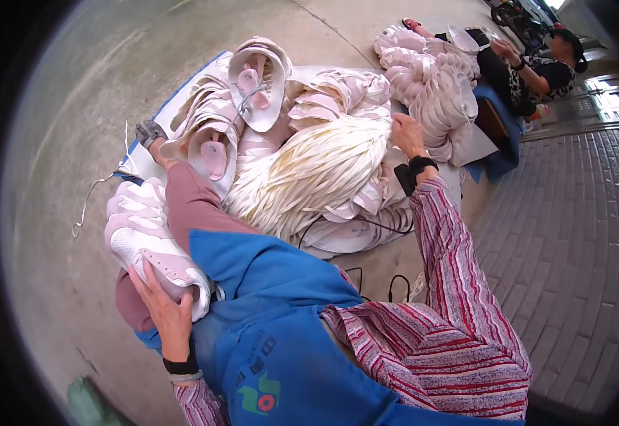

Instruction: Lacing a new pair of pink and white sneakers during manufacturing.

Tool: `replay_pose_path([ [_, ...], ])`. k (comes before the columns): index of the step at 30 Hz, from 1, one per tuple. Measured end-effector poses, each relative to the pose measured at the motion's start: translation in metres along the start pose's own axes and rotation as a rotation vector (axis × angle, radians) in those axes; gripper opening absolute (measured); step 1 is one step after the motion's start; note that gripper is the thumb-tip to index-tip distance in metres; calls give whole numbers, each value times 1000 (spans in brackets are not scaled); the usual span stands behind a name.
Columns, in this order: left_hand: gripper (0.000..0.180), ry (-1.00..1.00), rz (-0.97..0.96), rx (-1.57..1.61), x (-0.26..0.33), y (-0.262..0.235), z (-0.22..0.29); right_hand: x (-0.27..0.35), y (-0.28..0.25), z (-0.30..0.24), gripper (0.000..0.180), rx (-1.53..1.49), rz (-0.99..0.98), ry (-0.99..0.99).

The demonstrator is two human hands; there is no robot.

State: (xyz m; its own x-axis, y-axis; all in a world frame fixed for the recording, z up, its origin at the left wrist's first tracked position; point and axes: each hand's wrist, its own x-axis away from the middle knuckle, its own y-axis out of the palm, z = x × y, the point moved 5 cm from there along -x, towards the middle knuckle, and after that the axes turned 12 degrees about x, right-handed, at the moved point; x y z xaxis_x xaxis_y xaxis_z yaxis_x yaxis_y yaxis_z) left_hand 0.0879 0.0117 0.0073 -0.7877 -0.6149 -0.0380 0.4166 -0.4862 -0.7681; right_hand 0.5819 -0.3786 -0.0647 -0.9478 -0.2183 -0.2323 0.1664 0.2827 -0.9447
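On my left thigh lies a stack of pink and white shoe uppers (135, 224), nested one into another. My left hand (164, 309) is closed around the near end of this stack, thumb and fingers pressed to its sides. A thick bundle of cream, flat laces (316, 167) is spread over the pile in front of me. At the bundle's far right end, my right hand (407, 135) has its fingers bent and closed on the laces; its fingertips are partly hidden.
More nested shoe uppers (258, 82) lie tied with cord behind the laces. Another heap of uppers (430, 85) sits at the far right, near a seated person (537, 78). A white cord (93, 199) trails on the floor at left. Dark cords (391, 287) loop beside my lap.
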Motion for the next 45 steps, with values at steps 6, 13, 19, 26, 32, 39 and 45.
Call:
replay_pose_path([
  [6,96,26,8,8,0,0,-7,-2,21,4,26,90,-236,-238],
  [13,102,-46,47,46,-1,-10,1,3,1,-2,22,166,-178,-170],
  [19,107,-115,-74,-122,12,-16,-16,7,0,-10,20,216,-168,-171],
  [26,108,-59,-36,-120,14,-9,-21,13,0,-8,21,248,-208,-66],
  [32,107,-41,-36,-174,13,-6,-18,10,-6,0,24,354,-40,-87],
  [39,107,-16,-33,-201,13,-3,-19,18,-30,62,19,-877,39,626],
  [45,107,2,-39,-198,12,2,-28,9,-73,173,12,-402,289,369],
])
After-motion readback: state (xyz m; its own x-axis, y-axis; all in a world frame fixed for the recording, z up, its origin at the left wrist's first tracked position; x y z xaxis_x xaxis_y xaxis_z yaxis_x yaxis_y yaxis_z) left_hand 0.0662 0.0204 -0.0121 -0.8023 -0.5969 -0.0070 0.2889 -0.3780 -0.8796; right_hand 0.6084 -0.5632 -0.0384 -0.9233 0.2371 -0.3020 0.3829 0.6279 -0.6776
